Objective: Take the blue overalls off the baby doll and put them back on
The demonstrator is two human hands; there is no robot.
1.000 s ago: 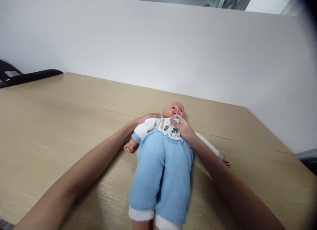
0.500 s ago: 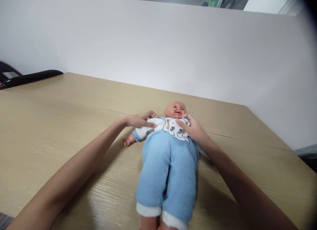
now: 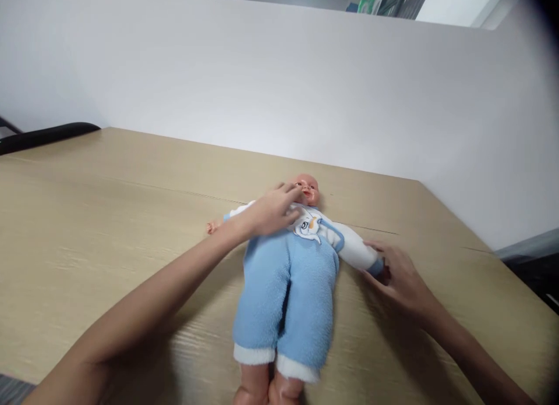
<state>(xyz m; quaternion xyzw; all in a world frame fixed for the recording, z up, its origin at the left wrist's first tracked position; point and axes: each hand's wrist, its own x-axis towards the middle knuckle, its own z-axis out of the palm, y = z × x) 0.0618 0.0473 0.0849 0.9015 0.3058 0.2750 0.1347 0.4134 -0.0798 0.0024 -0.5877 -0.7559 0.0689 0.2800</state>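
A baby doll point(image 3: 286, 288) in blue fleece overalls and a white top lies on its back, head away from me and feet toward me. My left hand point(image 3: 276, 210) lies across the doll's upper chest, fingers stretched out toward its chin and partly covering the animal-face bib point(image 3: 308, 226). Lower right, my right hand point(image 3: 399, 280) has thumb and fingers around the blue cuff end of the doll's white sleeve point(image 3: 357, 248), hiding the doll's hand there. The doll's other arm reaches left, with its small bare hand point(image 3: 212, 226) on the table.
The wooden table point(image 3: 109, 230) reaches back to a white partition point(image 3: 244, 79). A black chair back point(image 3: 52, 136) shows past the left edge. Dark objects point(image 3: 535, 271) stand beyond the right edge.
My right hand has moved from the bib down to the right, onto the doll's sleeve end. My left hand has moved right, from the other sleeve onto the chest. The view shifted slightly.
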